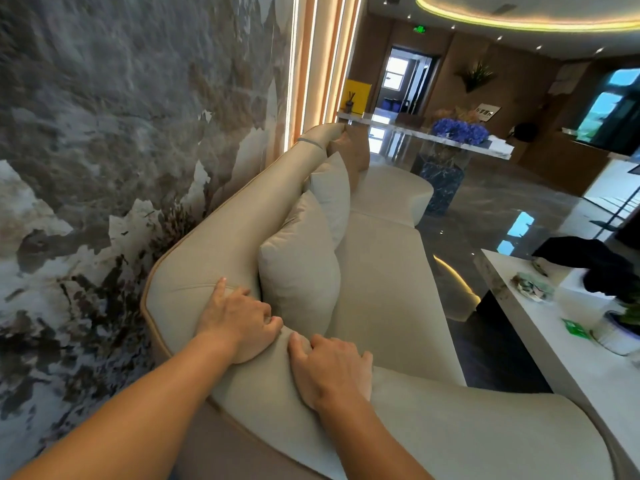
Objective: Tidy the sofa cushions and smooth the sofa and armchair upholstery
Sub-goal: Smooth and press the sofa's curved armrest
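The person leans over the near end of the beige sofa (388,271), both hands pressed onto its rounded corner where the armrest meets the backrest. The left hand (239,317) rests on the backrest side with its fingers (258,308) curled and bunching the fabric, the forefinger stretched out along a seam. The right hand (332,368) lies just beside it on the armrest, fingers (301,344) bent and nipping a fold of upholstery; neither hand holds any loose thing. Just beyond the hands, the nearest cushion (298,271) stands upright against the backrest, with a second pale cushion (330,192) and a tan one (353,150) lined up farther along the sofa.

The likely slip here is that pulling the pinched fabric toward the hands leaves a fresh ridge at the corner instead of flattening it. A sweep toward the cushions could also catch the nearest one, which leans loosely, and tip it onto the seat.

Across from the sofa, a white tabletop (554,348) carries a green card and a potted plant; the card's print is probably text but too small to read. A green exit sign glows far off, illegible.
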### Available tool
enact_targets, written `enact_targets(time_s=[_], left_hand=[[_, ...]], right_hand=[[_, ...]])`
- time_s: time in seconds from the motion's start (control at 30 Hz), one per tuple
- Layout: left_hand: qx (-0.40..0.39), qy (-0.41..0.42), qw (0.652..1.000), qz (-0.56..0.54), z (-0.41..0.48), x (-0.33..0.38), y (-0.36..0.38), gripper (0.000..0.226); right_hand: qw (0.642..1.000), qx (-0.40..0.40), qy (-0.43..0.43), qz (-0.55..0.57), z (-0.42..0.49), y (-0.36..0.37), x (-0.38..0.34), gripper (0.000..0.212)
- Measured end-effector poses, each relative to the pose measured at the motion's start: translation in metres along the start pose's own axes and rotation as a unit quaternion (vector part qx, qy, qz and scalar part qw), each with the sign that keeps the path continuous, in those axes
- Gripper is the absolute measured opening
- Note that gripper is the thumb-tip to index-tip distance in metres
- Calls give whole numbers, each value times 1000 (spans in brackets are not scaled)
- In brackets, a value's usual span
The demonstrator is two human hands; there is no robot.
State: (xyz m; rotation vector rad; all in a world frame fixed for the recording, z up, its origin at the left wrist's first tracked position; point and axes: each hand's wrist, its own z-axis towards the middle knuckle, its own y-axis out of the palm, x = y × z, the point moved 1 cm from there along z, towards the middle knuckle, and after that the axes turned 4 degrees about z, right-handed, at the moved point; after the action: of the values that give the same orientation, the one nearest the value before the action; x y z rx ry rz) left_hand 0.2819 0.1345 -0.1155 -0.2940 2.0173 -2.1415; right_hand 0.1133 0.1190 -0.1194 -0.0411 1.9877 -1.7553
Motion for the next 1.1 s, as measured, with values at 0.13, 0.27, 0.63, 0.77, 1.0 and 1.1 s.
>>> enact_targets(time_s=[0.13, 0.27, 0.63, 0.77, 1.0, 1.1], left_hand=[[-13, 17, 1000, 0, -11, 0, 0, 77], [-6, 9, 1000, -6, -26, 6, -1, 74], [47, -21, 998, -22, -45, 14, 0, 65], [45, -12, 999, -27, -34, 6, 2, 65], [34, -12, 999, -36, -5, -13, 0, 61], [21, -12, 999, -38, 6, -22, 1, 60]], right_hand=[[999, -39, -4, 4, -9, -2, 2, 72], [998, -34, -37, 22, -18, -3, 9, 69], [999, -26, -20, 35, -33, -1, 15, 64], [999, -22, -9, 22, -24, 2, 11, 63], [1000, -18, 7, 21, 3, 6, -6, 63], [999, -18, 16, 31, 14, 9, -14, 65]])
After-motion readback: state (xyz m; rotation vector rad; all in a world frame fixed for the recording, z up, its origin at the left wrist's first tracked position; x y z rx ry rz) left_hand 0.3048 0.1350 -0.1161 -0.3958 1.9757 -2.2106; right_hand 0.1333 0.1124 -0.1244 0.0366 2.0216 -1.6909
